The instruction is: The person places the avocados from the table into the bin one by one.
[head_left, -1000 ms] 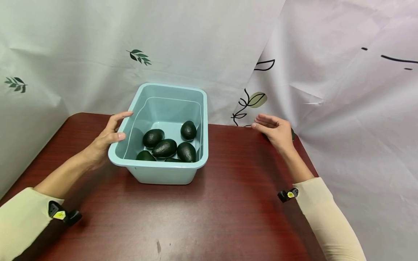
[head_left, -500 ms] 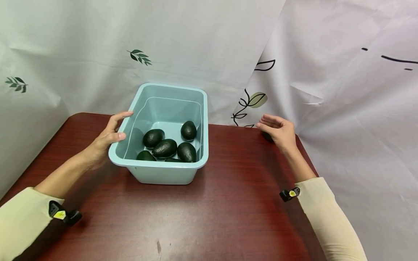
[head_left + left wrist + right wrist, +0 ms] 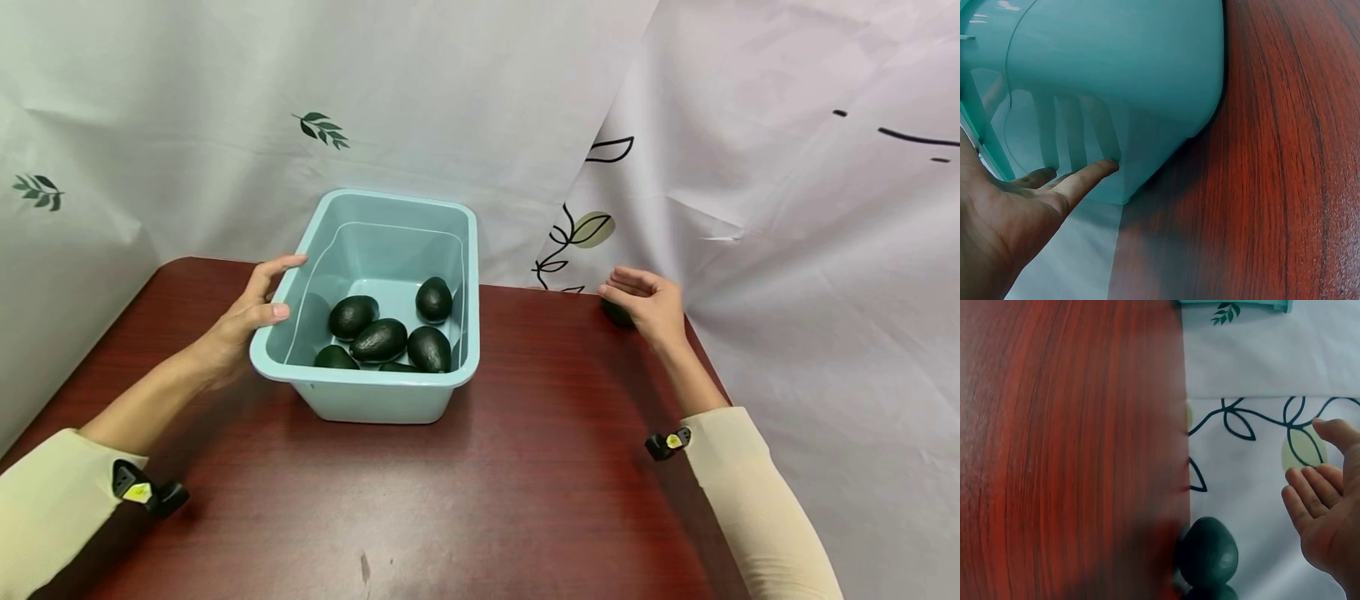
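My left hand (image 3: 238, 327) holds the left side of a light blue plastic bin (image 3: 367, 398), thumb and index finger at the rim. In the left wrist view, my other fingers (image 3: 1088, 181) lie against its outer wall. Several dark green avocados lie on the bin's floor, among them one avocado (image 3: 378, 341) in the middle. My right hand (image 3: 651, 305) hovers at the table's far right corner, fingers loosely bent and holding nothing. Beneath it an avocado (image 3: 617, 314) is partly hidden. The right wrist view shows an avocado (image 3: 1209, 553) apart from the hand, with another avocado (image 3: 1210, 592) touching it.
The dark red wooden table (image 3: 465, 500) ends at a white cloth backdrop (image 3: 540, 125) printed with leaves. Cloth also hangs along the table's right side. Both forearms wear pale sleeves with small black devices at the wrists.
My right hand has shifted slightly right and toward me, so an avocado now shows at its left and the dark patch at its right is covered. My left hand and the bin stay put.
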`<move>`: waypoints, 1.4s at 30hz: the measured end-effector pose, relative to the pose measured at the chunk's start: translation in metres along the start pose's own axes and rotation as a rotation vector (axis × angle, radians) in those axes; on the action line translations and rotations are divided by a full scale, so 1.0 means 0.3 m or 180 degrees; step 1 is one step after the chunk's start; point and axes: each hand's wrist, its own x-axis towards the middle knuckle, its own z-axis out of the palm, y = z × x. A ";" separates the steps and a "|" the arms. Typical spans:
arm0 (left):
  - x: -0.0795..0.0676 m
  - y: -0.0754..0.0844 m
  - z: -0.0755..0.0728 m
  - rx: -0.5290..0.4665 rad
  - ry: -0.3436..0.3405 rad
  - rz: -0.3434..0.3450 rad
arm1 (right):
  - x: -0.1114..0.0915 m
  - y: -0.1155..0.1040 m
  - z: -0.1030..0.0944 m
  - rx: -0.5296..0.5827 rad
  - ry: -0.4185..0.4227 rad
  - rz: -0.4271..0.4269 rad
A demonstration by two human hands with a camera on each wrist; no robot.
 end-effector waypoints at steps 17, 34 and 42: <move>0.001 0.000 0.000 -0.0038 0.0019 0.0012 | 0.030 0.079 -0.056 -0.0481 0.0183 0.0214; 0.002 0.000 0.002 -0.0033 0.0008 0.0005 | 0.052 0.090 -0.085 -0.1333 0.0146 0.0383; 0.001 0.001 0.002 -0.0044 0.0010 -0.0010 | 0.055 0.102 -0.089 -0.1643 -0.0030 0.0377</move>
